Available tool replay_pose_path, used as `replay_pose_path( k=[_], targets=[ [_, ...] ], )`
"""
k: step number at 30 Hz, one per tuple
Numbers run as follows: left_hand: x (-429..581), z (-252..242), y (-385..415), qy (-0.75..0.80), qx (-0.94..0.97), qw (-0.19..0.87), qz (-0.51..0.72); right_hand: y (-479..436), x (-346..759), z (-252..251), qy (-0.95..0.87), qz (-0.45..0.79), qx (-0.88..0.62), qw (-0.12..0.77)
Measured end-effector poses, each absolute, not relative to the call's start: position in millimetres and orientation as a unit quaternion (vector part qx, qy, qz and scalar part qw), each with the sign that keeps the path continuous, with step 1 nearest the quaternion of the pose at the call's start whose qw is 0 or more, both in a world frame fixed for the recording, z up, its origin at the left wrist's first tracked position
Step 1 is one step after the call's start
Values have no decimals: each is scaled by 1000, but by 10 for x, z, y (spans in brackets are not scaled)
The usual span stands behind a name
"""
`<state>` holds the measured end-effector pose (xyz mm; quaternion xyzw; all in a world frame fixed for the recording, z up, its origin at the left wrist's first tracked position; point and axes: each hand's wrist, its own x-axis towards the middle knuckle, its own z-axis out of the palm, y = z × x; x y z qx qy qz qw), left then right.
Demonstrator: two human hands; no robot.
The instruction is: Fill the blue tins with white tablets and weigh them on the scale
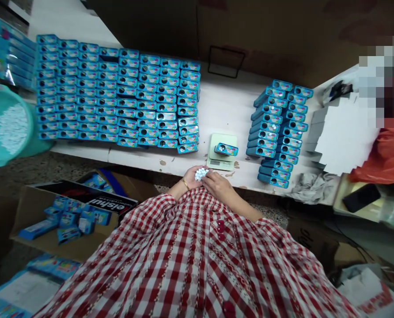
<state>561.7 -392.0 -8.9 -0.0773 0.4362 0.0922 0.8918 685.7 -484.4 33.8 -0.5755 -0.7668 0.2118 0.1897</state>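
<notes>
My left hand, with a bracelet at the wrist, is curled round a bunch of small white sticks whose rounded ends face up. My right hand is closed against the bunch's right side, fingertips touching it. Just beyond the hands, a pale green scale rests on the table's front edge. On its plate lies a narrow blue box, with white ends showing in its round opening.
Rows of blue boxes fill the table's left side; shorter stacks stand at right. A turquoise bucket of white sticks stands far left. Below it, an open carton holds blue packets. A phone lies far right.
</notes>
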Motion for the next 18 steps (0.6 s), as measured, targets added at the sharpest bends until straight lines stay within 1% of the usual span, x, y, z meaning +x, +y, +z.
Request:
replay_pose_path(
  k=[2,4,7,10,14,18],
  targets=[
    [5590,-103,-3926,440,-81,889,99,-4821,6901,343,-764,177,-592,184],
    [5556,-116,-3926,448,-87,883,110,-4761,7061,340,-721,125,-655,186],
    [5502,-109,-3921,456,-91,876,125,-4581,7383,306,-654,60,-742,136],
    [5439,-68,-3896,463,-102,869,144,-4330,7652,249,-674,55,-730,96],
    [5289,9,-3822,465,-120,857,187,-3836,7927,193,-680,36,-722,126],
    [5045,97,-3781,500,-147,817,246,-2985,8179,140,-628,59,-762,149]
  ],
)
